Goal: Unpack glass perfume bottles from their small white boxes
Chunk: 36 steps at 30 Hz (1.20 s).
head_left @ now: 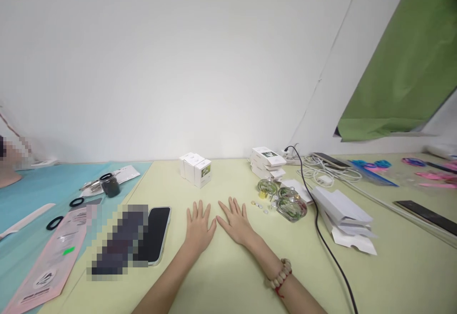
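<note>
My left hand (200,227) lies palm down on the pale yellow tabletop (210,280), fingers spread, holding nothing. Beside it my right hand (236,221) rests flat too, its fingers apart and the two thumbs close together. A beaded bracelet (281,274) circles the right wrist. Beyond the hands stands a short row of small white boxes (195,169). Right of the right hand are clear packages with green contents (290,204), and several small pale pieces (260,205) lie before them. A dark-screened phone (157,234) sits left of my left hand.
White boxes (268,159) are stacked near the wall. A black cable (317,219) runs toward the front edge, past flattened white cartons (344,216). White cords (321,171) tangle at the back right. At left are a pink package (59,257) and a dark jar (110,186).
</note>
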Each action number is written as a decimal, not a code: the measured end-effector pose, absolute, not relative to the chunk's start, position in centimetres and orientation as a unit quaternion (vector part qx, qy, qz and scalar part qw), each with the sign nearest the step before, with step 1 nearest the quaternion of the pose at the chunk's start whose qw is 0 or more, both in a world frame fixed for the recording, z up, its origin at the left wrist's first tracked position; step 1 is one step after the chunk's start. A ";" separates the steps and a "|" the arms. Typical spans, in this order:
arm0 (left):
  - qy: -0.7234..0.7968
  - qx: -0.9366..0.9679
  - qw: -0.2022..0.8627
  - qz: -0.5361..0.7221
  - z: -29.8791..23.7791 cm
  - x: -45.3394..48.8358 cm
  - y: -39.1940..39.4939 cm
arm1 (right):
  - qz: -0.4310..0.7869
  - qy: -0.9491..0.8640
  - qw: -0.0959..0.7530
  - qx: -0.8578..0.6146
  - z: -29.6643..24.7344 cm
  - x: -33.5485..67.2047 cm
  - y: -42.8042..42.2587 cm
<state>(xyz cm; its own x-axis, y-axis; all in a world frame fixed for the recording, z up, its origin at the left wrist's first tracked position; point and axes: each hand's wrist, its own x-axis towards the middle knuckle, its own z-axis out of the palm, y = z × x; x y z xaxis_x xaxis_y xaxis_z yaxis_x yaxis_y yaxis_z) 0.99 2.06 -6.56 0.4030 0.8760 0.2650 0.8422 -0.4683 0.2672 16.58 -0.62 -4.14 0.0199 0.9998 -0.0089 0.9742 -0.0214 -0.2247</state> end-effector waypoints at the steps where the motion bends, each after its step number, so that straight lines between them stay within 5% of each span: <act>1: 0.515 0.837 0.043 0.179 -6.5 1.0 2.0 | 0.084 -0.696 0.079 -0.709 -4.1 16.6 -0.6; 13: 0.525 0.841 0.040 0.125 -6.1 1.0 2.1 | 0.070 -0.677 0.144 -0.719 -3.7 18.0 -0.5; 29: 0.526 0.831 0.091 0.159 -6.4 1.3 2.1 | 0.024 -0.684 0.104 -0.722 -5.7 16.2 2.7; 36: 0.559 0.759 0.152 0.297 -6.5 1.4 2.1 | 0.031 -0.618 0.228 -0.751 -5.6 13.2 9.1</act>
